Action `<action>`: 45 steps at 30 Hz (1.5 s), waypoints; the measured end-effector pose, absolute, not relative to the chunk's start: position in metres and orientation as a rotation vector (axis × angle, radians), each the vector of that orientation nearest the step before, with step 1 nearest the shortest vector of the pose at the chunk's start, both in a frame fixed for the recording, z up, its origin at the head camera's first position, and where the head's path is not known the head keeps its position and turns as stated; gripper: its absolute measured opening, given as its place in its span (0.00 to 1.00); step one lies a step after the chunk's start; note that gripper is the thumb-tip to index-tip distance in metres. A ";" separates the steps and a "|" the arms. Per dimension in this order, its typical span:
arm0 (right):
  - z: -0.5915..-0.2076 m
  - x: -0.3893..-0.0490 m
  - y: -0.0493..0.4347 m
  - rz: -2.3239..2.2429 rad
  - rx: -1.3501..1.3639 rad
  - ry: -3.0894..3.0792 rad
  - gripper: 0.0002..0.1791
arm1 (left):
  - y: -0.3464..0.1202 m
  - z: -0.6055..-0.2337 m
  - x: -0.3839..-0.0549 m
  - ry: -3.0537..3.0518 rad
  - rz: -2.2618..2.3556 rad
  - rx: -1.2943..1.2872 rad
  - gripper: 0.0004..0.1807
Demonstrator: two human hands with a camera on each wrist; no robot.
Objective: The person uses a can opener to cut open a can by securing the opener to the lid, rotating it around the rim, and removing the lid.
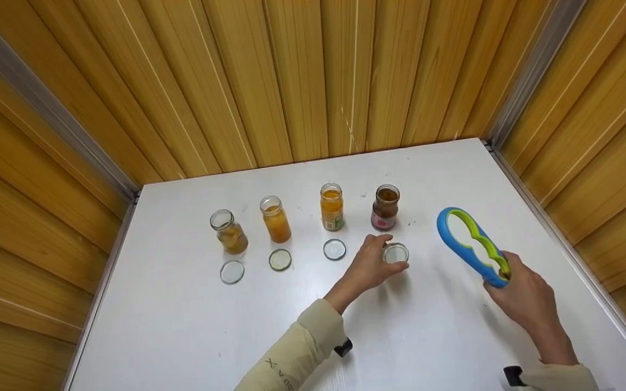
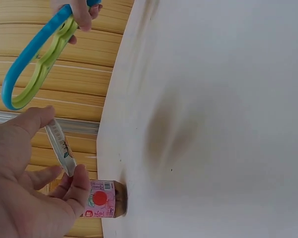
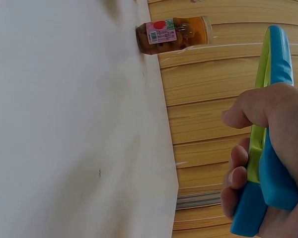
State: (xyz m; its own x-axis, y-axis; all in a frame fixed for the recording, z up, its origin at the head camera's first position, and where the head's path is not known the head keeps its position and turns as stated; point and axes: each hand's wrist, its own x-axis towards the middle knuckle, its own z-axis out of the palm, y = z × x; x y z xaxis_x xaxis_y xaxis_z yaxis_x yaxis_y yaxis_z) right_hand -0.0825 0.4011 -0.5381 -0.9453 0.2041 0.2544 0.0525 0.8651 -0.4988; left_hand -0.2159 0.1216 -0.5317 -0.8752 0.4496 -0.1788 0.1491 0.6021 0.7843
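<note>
My left hand (image 1: 368,266) pinches a round jar lid (image 1: 395,253) by its edge, its pale inner side facing up in the head view. In the left wrist view the same lid (image 2: 61,148) appears edge-on between thumb and fingers, above the table. Just behind it stands an open jar with a pink label (image 1: 385,208) and brown contents. Off to the right, my right hand (image 1: 527,296) grips a blue and green jar opener (image 1: 470,244) by one end, its scalloped loop pointing away to the left. The right wrist view shows fingers wrapped round the opener (image 3: 275,168).
Three more open jars stand in a row leftward: one orange with a label (image 1: 332,207), another orange (image 1: 276,220), and one with pale yellow pieces (image 1: 229,232). A lid lies before each: (image 1: 335,250) is nearest my left hand. Wood-patterned walls (image 1: 302,81) enclose the white table (image 1: 171,315).
</note>
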 end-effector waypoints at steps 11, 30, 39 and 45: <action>-0.539 -0.081 0.403 0.728 -0.222 -2.742 0.33 | 0.138 -0.549 -0.227 2.587 1.033 0.504 0.36; -0.541 -0.079 0.405 0.728 -0.266 -2.766 0.32 | 0.149 -0.582 -0.241 2.756 0.823 0.580 0.35; -0.542 -0.077 0.404 0.748 -0.293 -2.782 0.33 | 0.152 -0.592 -0.245 2.830 0.748 0.617 0.34; -0.544 -0.077 0.405 0.748 -0.300 -2.786 0.34 | 0.152 -0.596 -0.246 2.870 0.695 0.660 0.34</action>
State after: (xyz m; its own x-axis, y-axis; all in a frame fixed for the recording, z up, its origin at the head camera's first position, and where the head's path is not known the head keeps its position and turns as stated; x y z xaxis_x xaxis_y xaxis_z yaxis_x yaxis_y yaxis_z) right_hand -0.0766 0.4054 -0.5437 -0.9500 0.2576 0.1767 0.1346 0.8479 -0.5128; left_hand -0.2460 0.1519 -0.5962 -0.8986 0.4386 -0.0097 0.3856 0.8002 0.4593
